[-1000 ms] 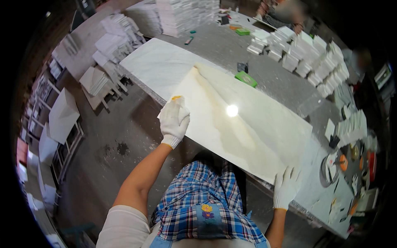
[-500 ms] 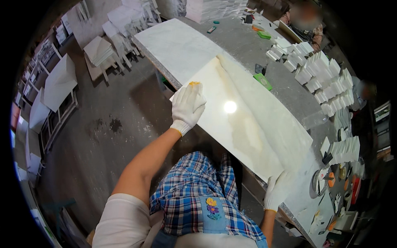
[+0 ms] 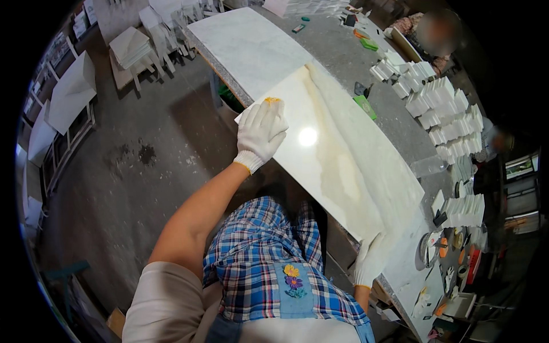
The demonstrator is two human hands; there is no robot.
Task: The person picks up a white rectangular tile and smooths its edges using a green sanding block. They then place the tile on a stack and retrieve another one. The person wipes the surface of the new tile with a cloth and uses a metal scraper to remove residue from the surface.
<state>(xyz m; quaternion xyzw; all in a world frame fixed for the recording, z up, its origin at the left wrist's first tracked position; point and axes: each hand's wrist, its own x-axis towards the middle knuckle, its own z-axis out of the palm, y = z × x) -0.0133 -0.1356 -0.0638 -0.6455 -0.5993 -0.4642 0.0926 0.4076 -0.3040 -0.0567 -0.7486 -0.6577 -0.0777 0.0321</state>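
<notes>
A glossy white tile slab (image 3: pixel 343 171) with tan and grey marble veins lies along the workbench. My left hand (image 3: pixel 260 132), in a white knitted glove, rests on its far left edge with fingers stretched over a white cloth (image 3: pixel 279 106). An orange-yellow edge of that cloth shows beyond the fingertips. My right hand (image 3: pixel 369 262), also gloved in white, holds the slab's near corner; its finger undersides are hidden.
The grey workbench (image 3: pixel 326 43) bears a pale slab (image 3: pixel 246 48), a green box (image 3: pixel 364 107), a clear bottle (image 3: pixel 429 166) and stacked white tile pieces (image 3: pixel 437 100). Tape and tools lie at the near right. Another person (image 3: pixel 405 24) sits across. Racked slabs (image 3: pixel 73 94) stand left.
The view has shifted slightly, moving the bench and slab in the picture. My left hand stays on the cloth at the slab's edge, and my right hand stays at the near corner.
</notes>
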